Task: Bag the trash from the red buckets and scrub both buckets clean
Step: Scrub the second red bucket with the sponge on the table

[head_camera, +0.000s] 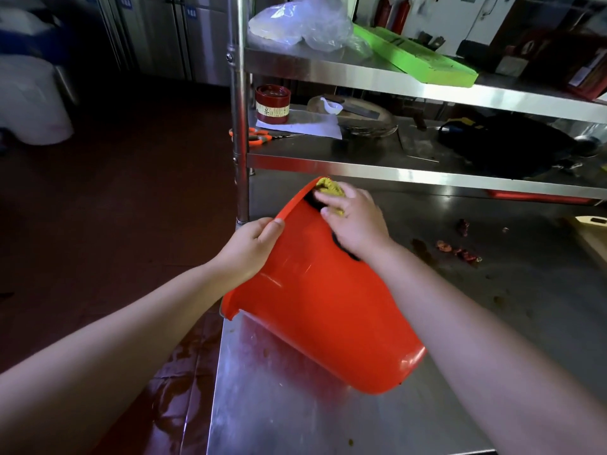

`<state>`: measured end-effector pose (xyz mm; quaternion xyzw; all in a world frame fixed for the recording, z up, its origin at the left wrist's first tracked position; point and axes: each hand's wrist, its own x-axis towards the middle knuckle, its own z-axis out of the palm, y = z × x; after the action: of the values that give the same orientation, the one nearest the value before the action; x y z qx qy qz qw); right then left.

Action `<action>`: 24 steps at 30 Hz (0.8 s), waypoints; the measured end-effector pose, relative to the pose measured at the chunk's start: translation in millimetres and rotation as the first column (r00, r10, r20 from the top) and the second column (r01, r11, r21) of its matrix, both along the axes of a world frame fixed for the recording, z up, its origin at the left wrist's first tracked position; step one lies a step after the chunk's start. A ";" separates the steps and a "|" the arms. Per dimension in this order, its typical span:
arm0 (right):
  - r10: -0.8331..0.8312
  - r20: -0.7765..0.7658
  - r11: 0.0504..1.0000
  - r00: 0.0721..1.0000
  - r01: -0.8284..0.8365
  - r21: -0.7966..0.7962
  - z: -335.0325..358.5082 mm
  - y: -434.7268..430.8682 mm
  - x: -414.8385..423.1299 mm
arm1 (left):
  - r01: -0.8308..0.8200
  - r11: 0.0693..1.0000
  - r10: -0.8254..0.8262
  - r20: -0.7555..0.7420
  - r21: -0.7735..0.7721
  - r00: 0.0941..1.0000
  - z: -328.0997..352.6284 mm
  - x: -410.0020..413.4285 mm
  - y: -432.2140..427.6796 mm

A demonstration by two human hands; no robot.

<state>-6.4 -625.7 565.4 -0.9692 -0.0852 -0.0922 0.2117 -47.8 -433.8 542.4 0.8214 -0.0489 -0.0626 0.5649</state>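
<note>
Red glossy plastic bucket (322,307) tipped on steel table (295,405), left hand (249,251) gripping rim; right hand (354,224) clutching yellow scourer (330,187)

1 red plastic bucket (322,307): tipped on side, base toward viewer, mouth facing away-left, on steel table (295,415) corner. Yellow-green scrub pad (328,187) at far rim.

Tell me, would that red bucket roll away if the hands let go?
Probably: the red bucket lies tilted on its round side on the smooth steel table, steadied by the left hand at its rim. It likely feels light, since one hand props it. Its glossy plastic may be slippery.
</note>
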 end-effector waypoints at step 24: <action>0.289 0.299 0.889 0.909 -0.140 -0.435 -71.3 -89.4 -150.4 | -0.035 0.957 0.040 -0.012 0.286 0.999 24.0 34.3 -38.8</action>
<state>-156.8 -715.1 494.1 -0.9431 -0.2476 -0.2218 -0.0031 -13.5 -472.5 566.5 0.8946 -0.0187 -0.0654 0.4416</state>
